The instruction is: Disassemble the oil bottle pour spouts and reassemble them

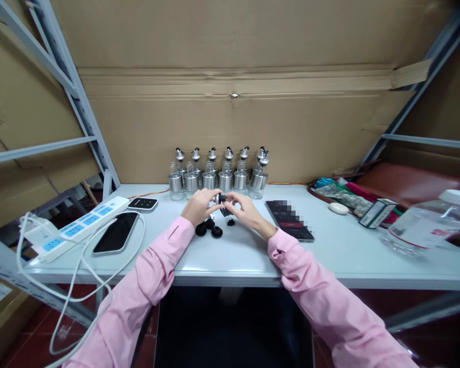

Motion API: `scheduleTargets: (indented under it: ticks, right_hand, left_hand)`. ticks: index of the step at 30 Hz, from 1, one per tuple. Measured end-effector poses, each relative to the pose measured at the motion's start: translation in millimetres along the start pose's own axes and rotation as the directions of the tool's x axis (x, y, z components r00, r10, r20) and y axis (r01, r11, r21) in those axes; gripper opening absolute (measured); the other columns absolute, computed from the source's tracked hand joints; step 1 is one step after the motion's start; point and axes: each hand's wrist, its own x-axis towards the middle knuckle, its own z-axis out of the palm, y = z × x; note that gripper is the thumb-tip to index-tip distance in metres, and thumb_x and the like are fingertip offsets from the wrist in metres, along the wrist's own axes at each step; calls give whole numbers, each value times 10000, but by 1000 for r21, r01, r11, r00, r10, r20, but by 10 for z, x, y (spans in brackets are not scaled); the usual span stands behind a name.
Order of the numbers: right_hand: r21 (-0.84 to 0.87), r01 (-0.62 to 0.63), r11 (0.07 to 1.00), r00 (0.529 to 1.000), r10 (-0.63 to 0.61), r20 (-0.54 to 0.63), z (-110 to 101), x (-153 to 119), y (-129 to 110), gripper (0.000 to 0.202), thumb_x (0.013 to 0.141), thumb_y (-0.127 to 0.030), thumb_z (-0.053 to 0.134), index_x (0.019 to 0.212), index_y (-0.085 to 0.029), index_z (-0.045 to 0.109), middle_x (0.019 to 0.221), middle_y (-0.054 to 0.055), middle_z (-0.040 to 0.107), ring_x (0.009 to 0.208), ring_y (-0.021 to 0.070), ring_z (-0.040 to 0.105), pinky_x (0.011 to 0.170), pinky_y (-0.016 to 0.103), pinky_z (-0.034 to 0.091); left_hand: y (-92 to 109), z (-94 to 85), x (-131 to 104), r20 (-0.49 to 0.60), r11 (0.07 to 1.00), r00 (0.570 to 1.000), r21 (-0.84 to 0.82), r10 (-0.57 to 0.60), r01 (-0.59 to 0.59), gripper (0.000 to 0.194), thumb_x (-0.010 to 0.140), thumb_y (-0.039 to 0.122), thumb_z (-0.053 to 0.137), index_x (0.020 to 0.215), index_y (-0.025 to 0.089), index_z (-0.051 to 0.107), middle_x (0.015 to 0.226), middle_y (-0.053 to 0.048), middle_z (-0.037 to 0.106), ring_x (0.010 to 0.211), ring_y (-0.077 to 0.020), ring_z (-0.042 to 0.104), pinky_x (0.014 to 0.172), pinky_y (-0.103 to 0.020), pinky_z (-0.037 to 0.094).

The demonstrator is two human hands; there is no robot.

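Observation:
My left hand and my right hand meet above the middle of the table, both with fingers closed on a small black-and-silver pourer spout. Just below them lie black round caps and a cluster of tiny black pieces. Behind the hands stand two rows of glass bottles with steel sleeves. Back-row bottles carry pourer spouts. In front, the rightmost bottle has a spout, while the others show bare necks. My fingers partly cover the held spout.
On the left are a power strip, a phone, a small black device and white cables. To the right lie a dark phone, a white oval object, a small box and a plastic bottle. Cardboard backs the table.

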Motion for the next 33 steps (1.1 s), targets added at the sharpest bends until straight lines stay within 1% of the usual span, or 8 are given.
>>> scheduleTargets:
  ticks: [3, 5, 8, 13, 17, 20, 26, 33]
  right_hand:
    - [114, -64, 991, 997, 59, 47, 10, 10, -29, 244, 839, -364, 453, 855, -161, 588, 809, 40, 618, 727, 146, 545, 670, 262, 416]
    - [156, -105, 982, 993, 95, 70, 25, 15, -33, 278, 841, -408, 452, 822, -163, 582, 723, 18, 594, 665, 134, 526, 647, 253, 404]
    - [142, -148, 979, 985, 134, 109, 40, 20, -17, 304, 844, -421, 443, 728, -164, 557, 594, -9, 539, 571, 119, 490, 594, 242, 377]
    - [72, -134, 988, 984, 123, 132, 36, 38, -3, 288, 848, -382, 445, 701, -162, 557, 601, -3, 566, 561, 114, 489, 579, 233, 360]
    - [-24, -67, 997, 993, 69, 91, 63, 63, -13, 248, 853, -338, 452, 733, -163, 578, 626, 2, 579, 576, 119, 492, 591, 239, 360]
    - [-87, -21, 996, 999, 24, 32, 106, 74, -11, 202, 862, -295, 445, 816, -161, 589, 701, 25, 602, 617, 132, 503, 609, 249, 371]
    - [-159, 79, 984, 996, -85, -33, 138, 73, 13, 163, 878, -257, 438, 888, -161, 570, 784, 53, 597, 684, 153, 516, 647, 270, 398]
    - [-287, 217, 933, 969, -242, -52, 90, 61, 24, 166, 894, -272, 438, 910, -164, 563, 789, 63, 541, 764, 187, 485, 694, 310, 406]
  left_hand:
    - [9, -14, -2, -6, 992, 997, 102, 72, -71, 356, 854, 402, 531, 1100, 145, 534, 931, -78, 635, 844, -195, 554, 734, -299, 395]
    - [9, -10, -3, 18, 983, 996, 159, 92, -93, 355, 859, 412, 516, 1098, 150, 538, 919, -73, 642, 841, -195, 554, 718, -298, 378]
    - [-4, 10, -5, 53, 970, 994, 216, 100, -109, 382, 846, 450, 514, 1082, 151, 551, 894, -60, 659, 820, -195, 557, 700, -303, 351]
    - [-77, 7, 6, 106, 974, 991, 204, 81, -102, 401, 822, 467, 531, 1081, 160, 549, 958, -40, 669, 852, -178, 567, 752, -300, 331]
    - [-129, -45, 29, 173, 980, 984, 186, 37, -69, 400, 820, 464, 540, 1098, 177, 541, 1006, -38, 659, 880, -171, 567, 779, -293, 325]
    - [-125, -87, 54, 193, 985, 981, 172, -4, -30, 394, 833, 468, 524, 1095, 174, 540, 967, -40, 659, 878, -173, 563, 781, -290, 326]
    - [-74, -135, 91, 198, 988, 979, 151, -47, 16, 355, 872, 463, 464, 1065, 175, 543, 895, -38, 646, 845, -177, 552, 789, -291, 330]
    - [-66, -134, 95, 195, 992, 978, 118, -77, 55, 394, 834, 482, 508, 1073, 170, 545, 865, -42, 615, 865, -190, 547, 801, -286, 355]
